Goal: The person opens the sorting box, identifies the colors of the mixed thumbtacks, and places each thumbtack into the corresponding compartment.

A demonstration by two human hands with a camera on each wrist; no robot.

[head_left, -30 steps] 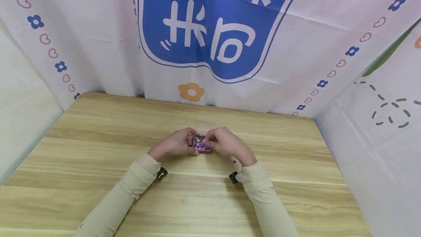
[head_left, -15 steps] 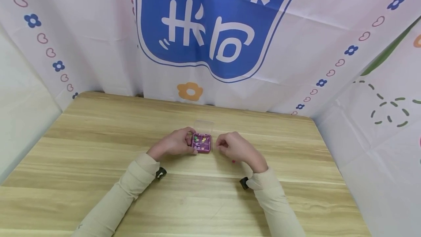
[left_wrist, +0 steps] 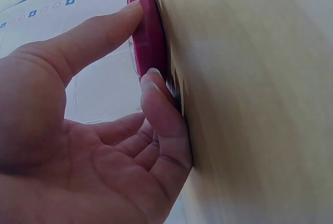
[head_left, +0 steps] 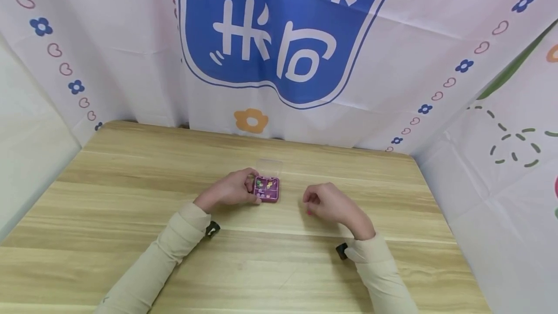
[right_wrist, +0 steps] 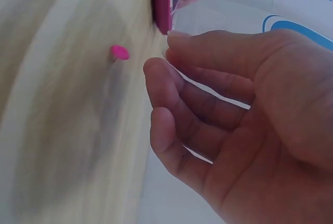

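Observation:
A small purple pill box (head_left: 266, 189) with a divided tray stands on the table, its clear lid (head_left: 269, 166) tipped back. Small green, yellow and pale pieces lie in its compartments. My left hand (head_left: 233, 188) grips the box's left end, with thumb and fingertips on its magenta side (left_wrist: 151, 39) in the left wrist view. To the right, my right hand (head_left: 329, 202) hovers low with fingers loosely bent, and nothing shows between them. Just below its fingertips sits a small pink round-headed piece (right_wrist: 120, 52) with a short thin stem.
The wooden table (head_left: 244, 265) carries the box and the pink piece. A printed cloth (head_left: 209, 105) hangs close behind the table's back edge, and white cloth walls flank both sides.
My right hand has left the box and moved right and towards me, to above the pink piece. My left hand has kept its grip on the box.

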